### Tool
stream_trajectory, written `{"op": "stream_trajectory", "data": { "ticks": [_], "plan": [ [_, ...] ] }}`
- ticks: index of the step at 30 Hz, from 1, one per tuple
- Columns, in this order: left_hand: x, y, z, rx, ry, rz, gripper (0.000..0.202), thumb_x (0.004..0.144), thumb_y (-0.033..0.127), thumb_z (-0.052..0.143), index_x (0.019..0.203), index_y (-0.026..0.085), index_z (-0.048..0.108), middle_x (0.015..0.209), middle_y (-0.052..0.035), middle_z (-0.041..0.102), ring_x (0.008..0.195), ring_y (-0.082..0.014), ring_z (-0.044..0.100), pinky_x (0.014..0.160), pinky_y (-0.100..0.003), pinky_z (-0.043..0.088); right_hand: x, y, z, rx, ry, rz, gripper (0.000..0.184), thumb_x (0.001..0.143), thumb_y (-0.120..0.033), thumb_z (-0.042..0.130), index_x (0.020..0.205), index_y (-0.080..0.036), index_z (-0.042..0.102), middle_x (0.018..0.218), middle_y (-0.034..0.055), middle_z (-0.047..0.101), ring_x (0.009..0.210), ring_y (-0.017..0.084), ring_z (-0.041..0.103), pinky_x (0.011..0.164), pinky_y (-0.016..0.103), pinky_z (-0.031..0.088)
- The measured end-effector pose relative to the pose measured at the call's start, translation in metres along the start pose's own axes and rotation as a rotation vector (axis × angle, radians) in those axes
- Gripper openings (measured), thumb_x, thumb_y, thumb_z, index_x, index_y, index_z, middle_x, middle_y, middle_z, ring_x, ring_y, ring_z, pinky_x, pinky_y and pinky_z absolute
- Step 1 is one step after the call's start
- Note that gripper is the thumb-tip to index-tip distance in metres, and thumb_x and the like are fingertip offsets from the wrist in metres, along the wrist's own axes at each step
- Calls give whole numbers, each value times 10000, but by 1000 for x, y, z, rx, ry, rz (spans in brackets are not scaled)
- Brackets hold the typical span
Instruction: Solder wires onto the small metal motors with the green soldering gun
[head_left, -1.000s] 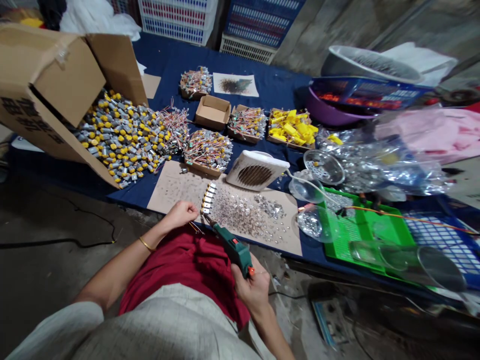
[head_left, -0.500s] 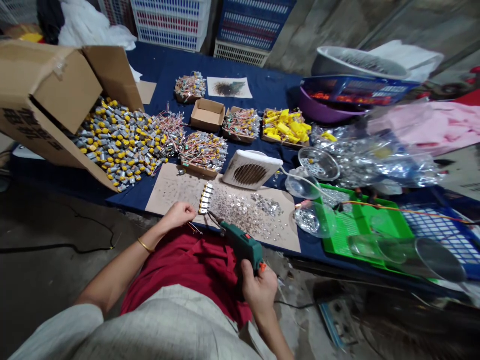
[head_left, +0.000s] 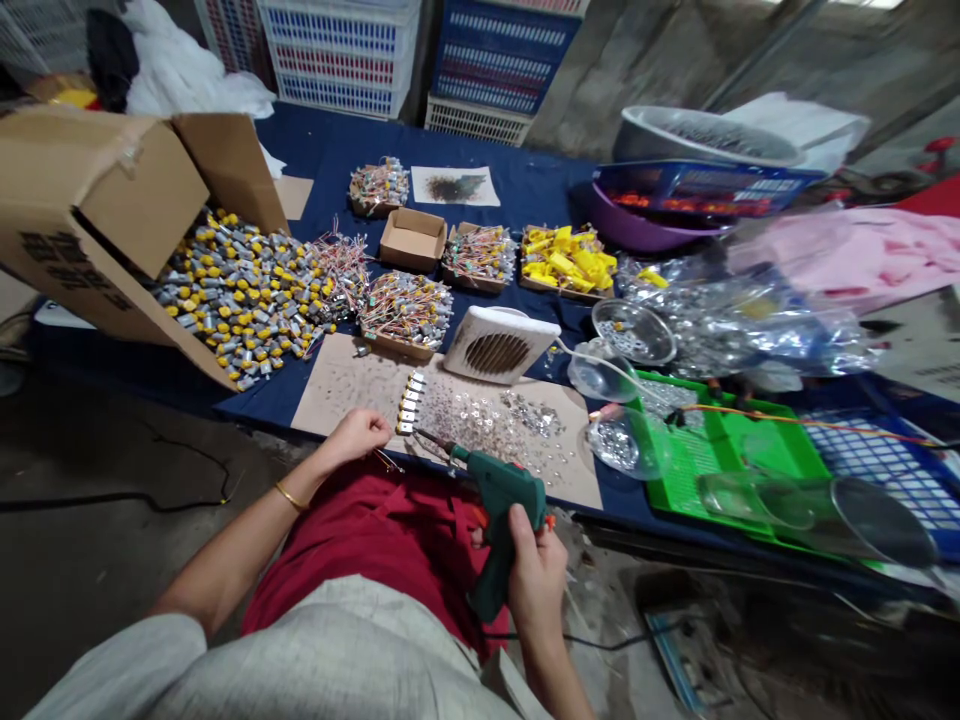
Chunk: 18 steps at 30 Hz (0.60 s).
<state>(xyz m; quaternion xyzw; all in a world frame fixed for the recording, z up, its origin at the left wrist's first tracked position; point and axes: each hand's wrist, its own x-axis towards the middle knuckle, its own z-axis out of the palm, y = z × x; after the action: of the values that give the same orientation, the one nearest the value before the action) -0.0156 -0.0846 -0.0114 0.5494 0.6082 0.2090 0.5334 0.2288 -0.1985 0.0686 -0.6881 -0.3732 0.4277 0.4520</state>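
My right hand [head_left: 538, 570] is wrapped round the handle of a green soldering gun [head_left: 506, 495], its thumb along the back. The gun's thin tip points left, close to the near end of a short row of small motors [head_left: 409, 402] with yellow ends; whether it touches them I cannot tell. Just left of that row, my left hand [head_left: 364, 432] is closed in a pinch. A few thin wires [head_left: 388, 461] hang below its fingertips. Row and tip are over a cardboard sheet [head_left: 322, 395] strewn with tiny metal bits.
A tipped carton [head_left: 112, 245] spills many motors [head_left: 247, 290] at left. Behind the sheet stand a small white fan [head_left: 501, 345], boxes of wired motors [head_left: 405, 312] and a box of yellow parts [head_left: 568, 262]. At right lie a green tray [head_left: 780, 440] and plastic bags [head_left: 735, 320].
My right hand has shifted right and turned the soldering gun, so its handle now shows and its tip has drawn back slightly from the motors. My left hand has barely moved.
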Motion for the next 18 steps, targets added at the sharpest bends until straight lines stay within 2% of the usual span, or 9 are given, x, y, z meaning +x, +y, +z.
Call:
{"op": "stream_trajectory", "data": {
  "ticks": [4, 9, 14, 18],
  "plan": [
    [0, 0, 0, -4, -9, 8, 162, 709, 250, 560, 709, 112, 645, 491, 55, 498, 371, -50, 393, 385, -168, 281, 3, -1, -1, -153, 5, -119, 543, 748, -668, 589, 495, -188, 555, 448, 41, 571, 429, 165, 525, 461, 270, 449],
    [-2, 4, -1, 1, -8, 1, 172, 712, 264, 573, 737, 111, 647, 516, 51, 517, 383, -53, 403, 390, -175, 303, 5, -8, -6, -354, 32, -286, 506, 818, -585, 527, 509, -185, 559, 463, 25, 547, 455, 154, 500, 506, 266, 439],
    [-2, 3, -5, -76, -80, 3, 242, 745, 346, 591, 818, 117, 621, 570, 42, 544, 408, -57, 421, 388, -170, 321, 4, -11, -7, -419, 21, -327, 487, 837, -534, 513, 474, -221, 430, 418, -17, 427, 416, 121, 411, 467, 246, 392],
    [-2, 1, -11, -177, -184, 43, 328, 738, 397, 640, 921, 129, 593, 640, 37, 569, 457, -57, 443, 406, -163, 343, 4, -6, -4, -430, 19, -336, 477, 838, -530, 508, 485, -227, 405, 418, -30, 386, 420, 115, 380, 449, 241, 368]
  ]
}}
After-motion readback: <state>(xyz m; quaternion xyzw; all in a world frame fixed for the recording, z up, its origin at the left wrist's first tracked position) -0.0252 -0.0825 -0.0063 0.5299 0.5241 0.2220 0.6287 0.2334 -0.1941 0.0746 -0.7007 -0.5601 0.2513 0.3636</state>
